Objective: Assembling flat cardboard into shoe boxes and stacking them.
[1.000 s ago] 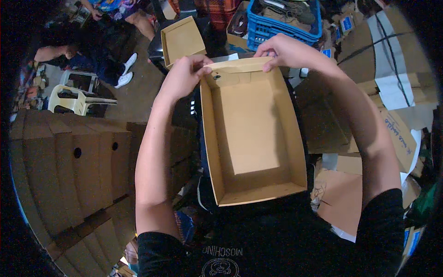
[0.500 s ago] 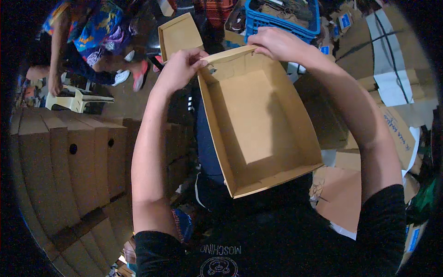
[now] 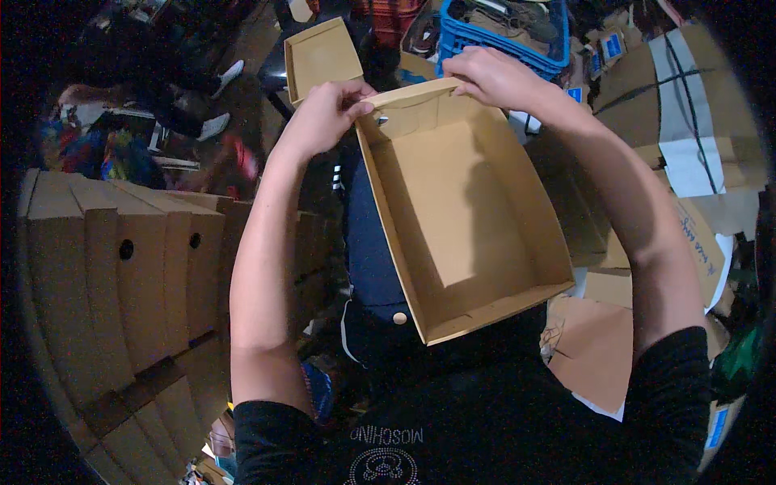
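An open, shallow brown cardboard box (image 3: 428, 202) rests tilted over my lap, its inside facing me. My left hand (image 3: 331, 117) is closed on the far wall at the left corner, thumb on the rim. At the right end of that same wall, my right hand (image 3: 493, 78) pinches the folded edge with bent fingers. A small hole shows in the far wall beside my left thumb. Beyond my left hand, a second cardboard box piece (image 3: 325, 61) of the same colour lies on a dark seat, touched by neither hand.
Stacked brown boxes (image 3: 129, 299) with round holes stand at my left. A blue crate (image 3: 509, 40) filled with shoes and a red crate (image 3: 388, 20) are ahead. At right lie a strapped carton (image 3: 687, 105) and loose cardboard (image 3: 594, 347). Another person's white shoe (image 3: 214, 127) shows at the far left.
The box and both hands have shifted slightly right in view, with the grip kept. At the far left, the other person in colourful clothing has moved lower, with some blur.
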### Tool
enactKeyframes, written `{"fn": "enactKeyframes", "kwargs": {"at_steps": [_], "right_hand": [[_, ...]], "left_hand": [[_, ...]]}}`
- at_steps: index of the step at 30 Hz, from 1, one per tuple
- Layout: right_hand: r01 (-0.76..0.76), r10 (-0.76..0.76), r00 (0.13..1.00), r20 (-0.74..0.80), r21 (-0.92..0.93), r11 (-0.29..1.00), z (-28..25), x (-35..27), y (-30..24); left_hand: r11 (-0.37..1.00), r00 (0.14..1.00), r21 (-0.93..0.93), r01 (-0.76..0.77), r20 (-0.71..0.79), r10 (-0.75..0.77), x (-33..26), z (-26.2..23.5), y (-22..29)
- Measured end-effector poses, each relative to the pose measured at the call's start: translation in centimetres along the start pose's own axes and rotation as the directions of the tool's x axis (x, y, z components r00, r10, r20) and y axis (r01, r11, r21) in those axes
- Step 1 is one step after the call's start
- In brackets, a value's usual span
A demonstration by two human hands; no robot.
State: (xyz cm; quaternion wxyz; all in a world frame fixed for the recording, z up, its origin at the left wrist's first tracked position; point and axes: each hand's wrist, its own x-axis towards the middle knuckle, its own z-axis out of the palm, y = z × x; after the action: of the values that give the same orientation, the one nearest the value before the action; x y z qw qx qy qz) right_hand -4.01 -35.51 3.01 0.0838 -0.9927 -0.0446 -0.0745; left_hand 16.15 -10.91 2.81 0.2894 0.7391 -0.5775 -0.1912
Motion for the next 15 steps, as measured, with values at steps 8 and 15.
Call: {"fn": "enactKeyframes", "kwargs": {"at_steps": [8,15], "right_hand": [[-0.007,0.007,1.0,-0.006,0.0,1.0,0.2,0.5,0.1],[-0.039,0.037,0.998,0.059,0.028,0.999,-0.4,1.0,0.4]], "left_hand": [[0.999,0.999,-0.014,-0.049,-0.011,0.049,0.3,0.3,-0.8],[0.979,0.998,0.198,-0.055,0.018,0.053,1.1,0.2,2.2]]}}
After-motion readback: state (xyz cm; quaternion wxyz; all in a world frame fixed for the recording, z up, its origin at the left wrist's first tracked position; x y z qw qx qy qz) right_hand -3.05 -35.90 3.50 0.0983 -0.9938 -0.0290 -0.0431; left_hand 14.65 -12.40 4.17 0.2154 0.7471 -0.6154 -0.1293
